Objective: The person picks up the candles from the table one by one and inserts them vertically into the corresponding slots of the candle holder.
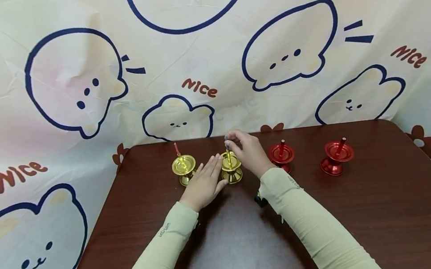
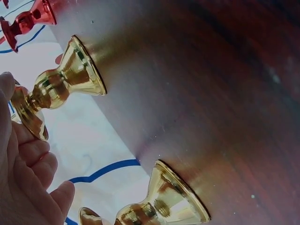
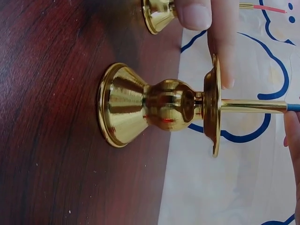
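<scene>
A gold candle holder (image 1: 230, 164) stands upright on the table between my hands. My right hand (image 1: 247, 150) pinches a thin blue candle (image 3: 293, 107) at the top of the holder's upright tube (image 3: 253, 106). My left hand (image 1: 204, 183) has its fingers straight, with a fingertip at the rim of the holder's dish (image 3: 213, 105) and the thumb spread to the front. To the left, partly behind that hand, is a second gold candle holder (image 1: 184, 165) with a red candle (image 1: 176, 149) upright in its tube.
Two red candle holders stand to the right: one (image 1: 281, 154) close to my right forearm, partly hidden by it, the other (image 1: 336, 157) farther off. All rest on a dark brown table (image 1: 236, 239). A printed cloth (image 1: 222, 62) hangs behind the table's far edge.
</scene>
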Motion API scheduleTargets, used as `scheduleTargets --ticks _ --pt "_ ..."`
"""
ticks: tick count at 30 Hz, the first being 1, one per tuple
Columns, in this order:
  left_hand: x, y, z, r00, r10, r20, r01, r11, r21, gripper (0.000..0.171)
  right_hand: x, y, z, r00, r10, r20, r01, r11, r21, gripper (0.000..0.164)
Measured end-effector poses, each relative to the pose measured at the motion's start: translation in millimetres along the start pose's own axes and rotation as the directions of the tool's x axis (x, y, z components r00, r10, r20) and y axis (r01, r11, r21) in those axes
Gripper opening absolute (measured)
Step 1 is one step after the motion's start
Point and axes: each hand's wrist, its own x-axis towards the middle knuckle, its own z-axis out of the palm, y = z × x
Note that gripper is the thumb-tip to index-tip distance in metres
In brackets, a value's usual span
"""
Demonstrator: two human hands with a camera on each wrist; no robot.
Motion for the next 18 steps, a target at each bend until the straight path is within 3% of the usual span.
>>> scheduleTargets --ticks 8,18 --pt "2.1 -0.4 0.4 1.0 -0.011 0.003 0.011 1.0 -0.003 0.068 0.8 -0.5 -1.4 1.0 0.005 0.005 -0.005 1.0 -0.011 0.014" --pt "1.3 -1.9 2.0 1.0 -0.013 0.011 0.014 1.0 -0.002 0.068 -2.2 -0.2 0.6 0.998 0.057 -0.034 -0.054 0.996 0.067 0.015"
